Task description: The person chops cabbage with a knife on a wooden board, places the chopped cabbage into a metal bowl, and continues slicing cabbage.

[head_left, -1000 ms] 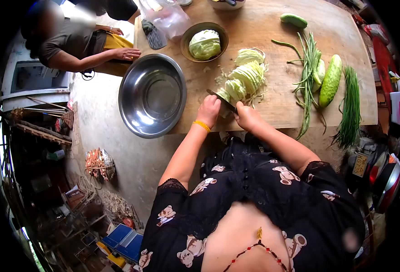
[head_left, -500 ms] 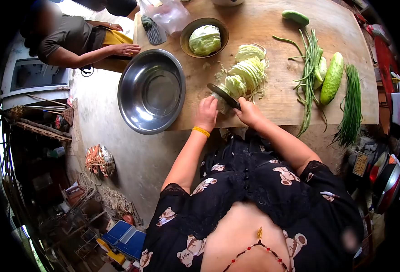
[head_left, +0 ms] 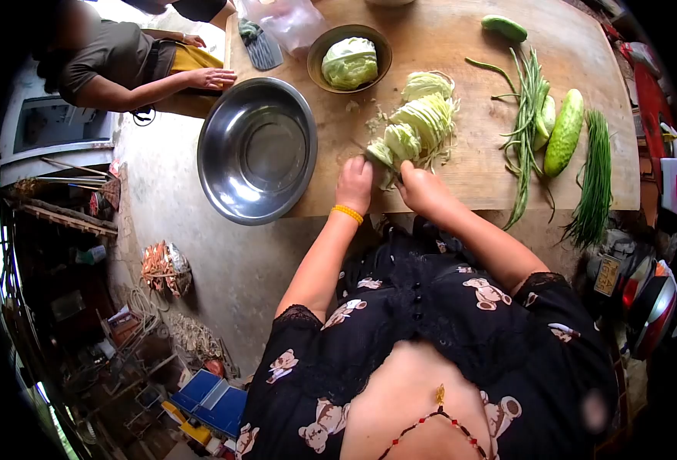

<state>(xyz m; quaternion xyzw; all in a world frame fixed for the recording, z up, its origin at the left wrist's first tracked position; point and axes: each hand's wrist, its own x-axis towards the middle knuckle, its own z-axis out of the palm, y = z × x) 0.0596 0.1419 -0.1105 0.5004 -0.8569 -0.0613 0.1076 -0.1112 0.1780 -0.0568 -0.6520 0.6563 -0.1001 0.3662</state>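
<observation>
Sliced cabbage (head_left: 423,123) lies in a row on the wooden table, its near end between my hands. My right hand (head_left: 421,186) is wrapped round the handle of a knife, whose blade (head_left: 379,152) points left at the near end of the slices. My left hand (head_left: 354,185), with a yellow bracelet on the wrist, is closed beside the blade tip; what its fingers press on is hidden. A brown bowl (head_left: 385,57) behind holds a piece of cabbage (head_left: 349,64). To the left, a large steel basin (head_left: 303,180) stands at the table edge.
Long beans (head_left: 523,138), cucumbers (head_left: 564,133) and a bundle of green chives (head_left: 597,176) lie on the right of the table (head_left: 476,184). Plastic bags (head_left: 285,27) lie at the back left. Another person (head_left: 120,65) stands left, one hand near the basin.
The knife blade has tilted up and come back down to the near end of the cabbage. Both my hands have shifted slightly. The view has moved a little.
</observation>
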